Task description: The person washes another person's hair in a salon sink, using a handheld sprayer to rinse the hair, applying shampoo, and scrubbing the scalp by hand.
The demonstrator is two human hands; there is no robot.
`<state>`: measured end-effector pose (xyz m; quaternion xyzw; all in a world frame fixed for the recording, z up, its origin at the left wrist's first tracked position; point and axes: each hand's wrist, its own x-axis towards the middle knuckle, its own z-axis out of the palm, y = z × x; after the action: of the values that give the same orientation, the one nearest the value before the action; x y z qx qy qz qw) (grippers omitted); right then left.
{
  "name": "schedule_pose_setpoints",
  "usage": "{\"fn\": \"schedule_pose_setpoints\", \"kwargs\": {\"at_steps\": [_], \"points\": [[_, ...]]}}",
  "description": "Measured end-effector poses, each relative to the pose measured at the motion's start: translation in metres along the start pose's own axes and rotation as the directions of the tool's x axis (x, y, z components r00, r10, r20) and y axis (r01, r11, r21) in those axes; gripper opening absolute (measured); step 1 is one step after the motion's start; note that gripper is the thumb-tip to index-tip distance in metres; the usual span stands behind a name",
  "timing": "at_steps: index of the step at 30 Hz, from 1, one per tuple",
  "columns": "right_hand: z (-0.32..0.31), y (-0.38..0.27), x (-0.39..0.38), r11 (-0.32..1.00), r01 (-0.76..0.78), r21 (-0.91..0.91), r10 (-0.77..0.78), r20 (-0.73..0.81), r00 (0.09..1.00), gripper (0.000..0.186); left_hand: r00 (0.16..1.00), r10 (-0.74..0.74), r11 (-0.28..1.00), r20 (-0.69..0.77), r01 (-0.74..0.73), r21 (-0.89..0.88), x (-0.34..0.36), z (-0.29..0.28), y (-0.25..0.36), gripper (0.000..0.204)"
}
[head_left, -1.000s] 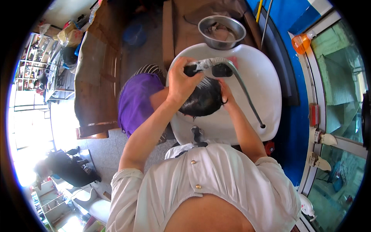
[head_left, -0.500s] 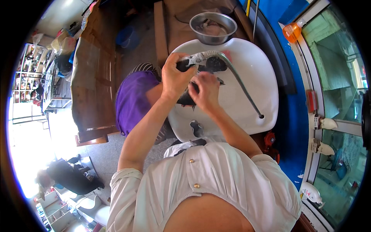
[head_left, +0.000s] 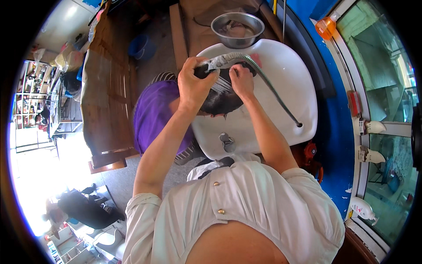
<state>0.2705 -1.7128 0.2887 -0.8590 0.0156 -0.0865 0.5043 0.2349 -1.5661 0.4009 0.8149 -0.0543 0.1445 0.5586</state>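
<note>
My left hand is closed round a black hand shower, and white streams of water run from it onto a person's dark wet hair. A ribbed metal hose arcs from the hand shower to a hole in the white wash basin. At the far right part of the hair, my right hand has its fingers curled together on a lock; the fingertips are partly hidden. The person, in a purple top, lies with the head over the basin. A metal tap sits at the basin's near side.
Behind the basin stands a metal bowl with wet cloth-like contents. An orange bottle and a white pump bottle stand along the window ledge at right. A brown panel rises at left, near a blue bucket.
My right hand has moved away from me, from the near-middle of the hair to its far right part. More hair and the water streams now show. The left hand keeps hold of the hand shower.
</note>
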Motion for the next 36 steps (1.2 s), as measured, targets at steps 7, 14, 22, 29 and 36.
{"fn": "schedule_pose_setpoints", "kwargs": {"at_steps": [7,14,22,29,36], "points": [[0.024,-0.032,-0.057,0.855,0.347,-0.386,-0.404,-0.076,0.912,0.026,0.998,-0.062,0.998,-0.011,0.062,-0.017,0.0,-0.004,-0.003,0.03],[-0.011,0.051,0.008,0.927,-0.163,-0.337,0.241,0.202,0.949,0.039,1.0,-0.002,1.0,0.001,0.002,-0.008,0.002,-0.005,-0.005,0.029],[0.055,-0.046,-0.096,0.503,0.819,-0.276,-0.781,0.26,0.568,0.024,1.0,-0.025,1.0,-0.003,0.025,-0.014,0.006,-0.011,-0.008,0.029],[0.057,-0.048,0.026,0.76,0.471,-0.448,-0.107,0.628,0.771,0.034,0.996,-0.084,0.995,-0.034,0.082,-0.052,0.007,-0.01,-0.009,0.026],[0.012,0.061,0.063,0.841,-0.426,0.333,0.081,0.701,0.709,0.034,0.994,-0.105,0.995,-0.021,0.105,-0.003,0.006,-0.008,-0.004,0.026]]}}
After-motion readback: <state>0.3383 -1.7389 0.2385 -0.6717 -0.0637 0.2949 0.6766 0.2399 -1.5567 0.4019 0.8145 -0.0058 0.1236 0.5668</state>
